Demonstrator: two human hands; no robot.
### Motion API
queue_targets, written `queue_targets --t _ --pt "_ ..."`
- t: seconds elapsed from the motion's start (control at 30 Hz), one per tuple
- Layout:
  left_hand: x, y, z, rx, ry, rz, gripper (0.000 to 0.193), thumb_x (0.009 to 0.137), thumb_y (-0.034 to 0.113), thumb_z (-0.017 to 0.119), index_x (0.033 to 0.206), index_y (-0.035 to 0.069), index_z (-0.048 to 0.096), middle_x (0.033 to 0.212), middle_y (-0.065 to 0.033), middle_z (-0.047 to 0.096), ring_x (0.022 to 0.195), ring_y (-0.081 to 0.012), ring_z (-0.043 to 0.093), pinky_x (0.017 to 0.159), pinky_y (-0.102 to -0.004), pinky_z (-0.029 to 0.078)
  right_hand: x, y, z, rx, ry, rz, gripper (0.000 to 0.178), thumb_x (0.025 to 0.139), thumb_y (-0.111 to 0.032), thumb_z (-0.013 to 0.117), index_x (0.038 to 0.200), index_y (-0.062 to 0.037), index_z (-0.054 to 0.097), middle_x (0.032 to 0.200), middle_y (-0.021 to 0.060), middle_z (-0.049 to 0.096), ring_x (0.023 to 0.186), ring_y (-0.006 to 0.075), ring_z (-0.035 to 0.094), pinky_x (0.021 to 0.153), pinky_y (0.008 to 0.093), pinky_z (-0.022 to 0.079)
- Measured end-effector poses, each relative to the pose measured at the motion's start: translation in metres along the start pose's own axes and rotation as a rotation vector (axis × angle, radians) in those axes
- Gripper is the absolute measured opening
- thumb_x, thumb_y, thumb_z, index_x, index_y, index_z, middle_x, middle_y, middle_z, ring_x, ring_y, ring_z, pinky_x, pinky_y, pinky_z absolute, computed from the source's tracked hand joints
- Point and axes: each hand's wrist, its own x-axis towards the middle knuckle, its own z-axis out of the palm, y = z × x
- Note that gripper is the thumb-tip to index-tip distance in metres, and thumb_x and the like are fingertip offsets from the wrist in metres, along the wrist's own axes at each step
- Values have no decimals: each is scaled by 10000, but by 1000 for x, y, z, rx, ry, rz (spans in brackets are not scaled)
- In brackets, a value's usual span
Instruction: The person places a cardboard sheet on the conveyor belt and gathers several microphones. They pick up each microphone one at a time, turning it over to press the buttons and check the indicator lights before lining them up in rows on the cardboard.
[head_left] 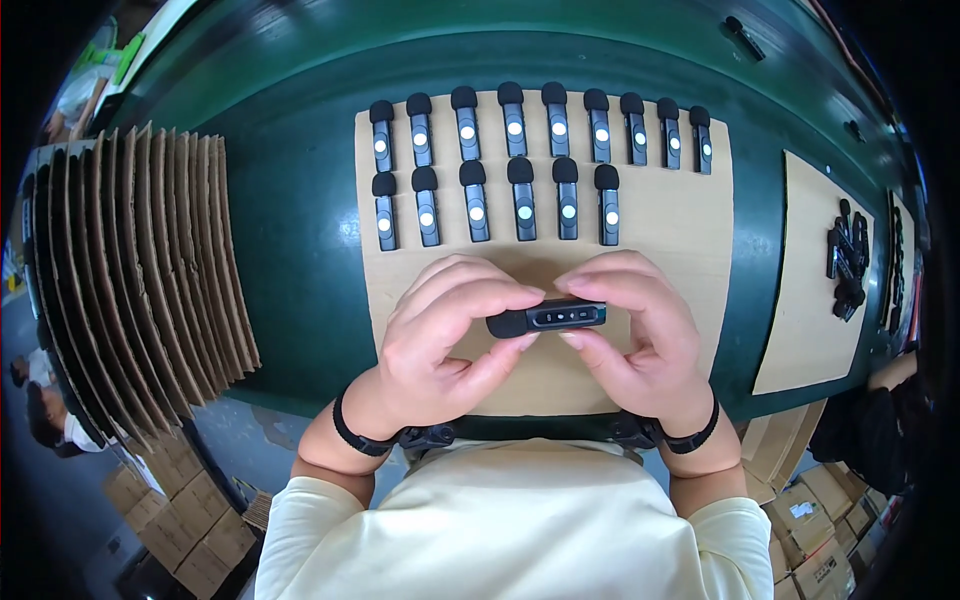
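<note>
Between my two hands a small black clip-on wireless microphone (560,315) lies level above the cardboard sheet (670,270), its foam-covered end to the left. My left hand (440,325) pinches it near the foam end with thumb and finger. The opposite end is pinched by my right hand (640,325). Small marks show along the side turned up. Beyond my hands, more black microphones (525,205) lie in two rows on the sheet, foam ends away from me, each with a pale round spot. The far row is longer than the near one.
Many upright cardboard sheets (170,270) stand packed at the left of the green table (300,200). On the right, another cardboard sheet (810,340) bears a heap of microphones (848,260). One loose microphone (745,40) lies far right. Cartons (200,520) stand below; a person's dark sleeve (870,430) shows at right.
</note>
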Motion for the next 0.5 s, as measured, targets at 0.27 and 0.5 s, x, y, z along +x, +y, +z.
queue_targets --t 0.27,0.5 --pt "-1 -1 5 45 -9 43 303 738 -26 734 1024 -36 631 924 -137 641 825 -253 614 743 -333 492 0 0 4 -140 6 -110 363 734 41 734 1072 7 605 963 134 635 832 260 612 718 334 488" --pt "-2 -1 5 44 -11 51 307 741 -22 738 1028 -32 630 924 -135 642 830 -259 618 747 -339 496 -1 -1 4 -160 13 -128 374 716 48 741 1062 0 608 949 129 634 811 256 609 696 333 482"
